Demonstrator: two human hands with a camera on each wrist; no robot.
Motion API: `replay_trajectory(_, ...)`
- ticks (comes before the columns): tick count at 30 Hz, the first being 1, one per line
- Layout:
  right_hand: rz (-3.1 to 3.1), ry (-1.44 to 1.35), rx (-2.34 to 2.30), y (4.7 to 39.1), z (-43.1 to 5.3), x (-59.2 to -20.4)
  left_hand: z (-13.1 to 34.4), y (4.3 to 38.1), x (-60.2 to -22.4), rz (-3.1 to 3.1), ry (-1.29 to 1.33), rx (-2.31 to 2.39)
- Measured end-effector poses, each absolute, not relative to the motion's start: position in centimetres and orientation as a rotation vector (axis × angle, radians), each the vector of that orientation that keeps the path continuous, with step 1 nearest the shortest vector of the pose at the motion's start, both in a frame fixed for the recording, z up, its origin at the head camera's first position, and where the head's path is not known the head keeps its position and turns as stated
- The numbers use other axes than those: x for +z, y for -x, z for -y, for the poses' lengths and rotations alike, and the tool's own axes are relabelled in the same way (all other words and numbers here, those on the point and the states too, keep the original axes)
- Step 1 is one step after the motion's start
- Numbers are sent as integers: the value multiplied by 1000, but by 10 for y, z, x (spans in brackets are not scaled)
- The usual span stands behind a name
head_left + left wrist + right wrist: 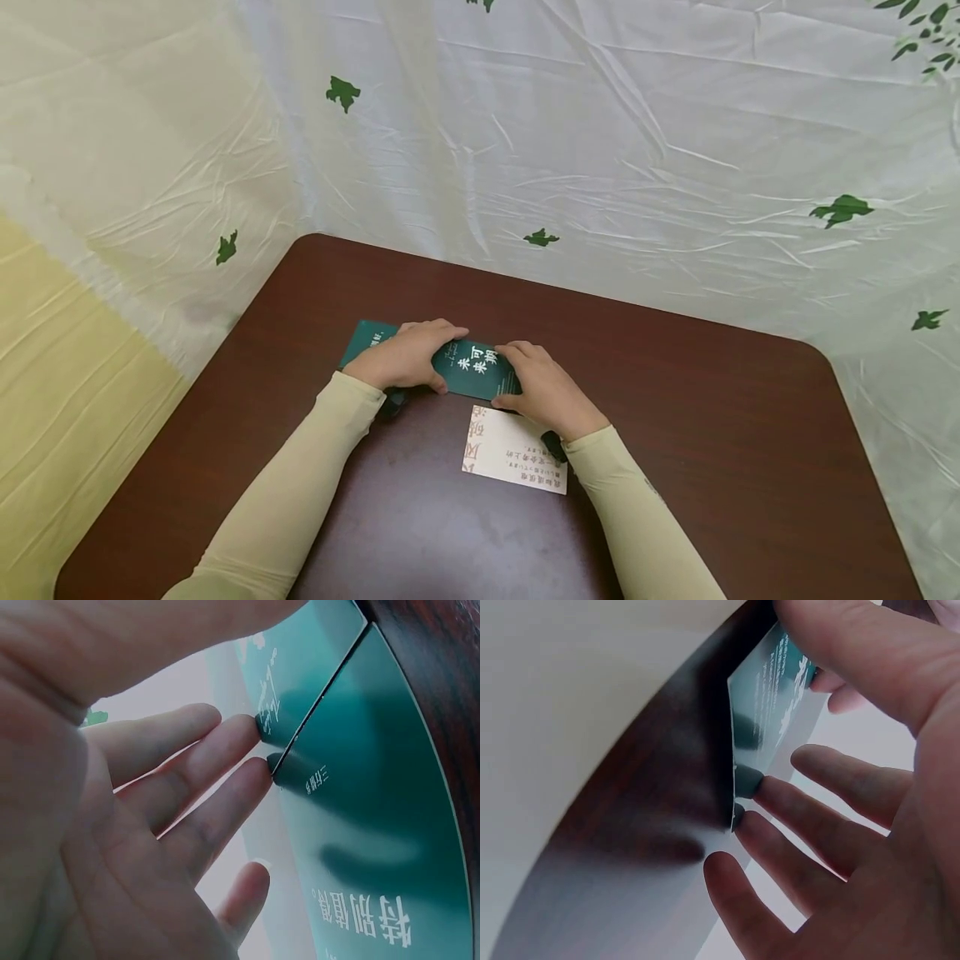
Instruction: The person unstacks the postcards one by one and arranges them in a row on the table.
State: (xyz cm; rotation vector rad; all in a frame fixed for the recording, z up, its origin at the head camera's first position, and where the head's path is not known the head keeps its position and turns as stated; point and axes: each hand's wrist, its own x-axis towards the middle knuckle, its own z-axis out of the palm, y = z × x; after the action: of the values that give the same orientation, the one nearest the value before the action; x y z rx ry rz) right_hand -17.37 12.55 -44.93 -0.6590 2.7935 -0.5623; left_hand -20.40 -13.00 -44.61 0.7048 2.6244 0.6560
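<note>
Two teal cards lie side by side on the table: the right card (474, 369) has large white characters, and the left card (366, 337) is partly hidden under my left hand (408, 354). In the left wrist view, a thin dark seam runs between them, and extended fingertips touch the card edges at the far end of it. The left thumb is at the near side. My right hand (551, 392) touches the right card's right end, thumb at the near corner and fingertips along the edge. Its fingers are spread and only slightly bent in the right wrist view.
A white card (495, 450) with brown characters lies nearer to me, partly covered by the right wrist. The dark reddish-brown table (675, 400) has rounded corners. Behind it hangs a white curtain (615, 150) with green leaf prints.
</note>
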Motion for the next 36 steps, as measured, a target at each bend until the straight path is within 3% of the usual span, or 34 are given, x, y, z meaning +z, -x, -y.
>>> replay_trajectory(21,-2802,643,-573,166,-140,-447,121,203,-445,-2609,-710,653)
replay_trajectory(29,-2833,608,-641,134,-160,-441,114,191,-437,-2661,-740,700)
replay_trajectory(36,-2826,593,-564,99,-182,-446,96,151,-432,-2669,-851,661)
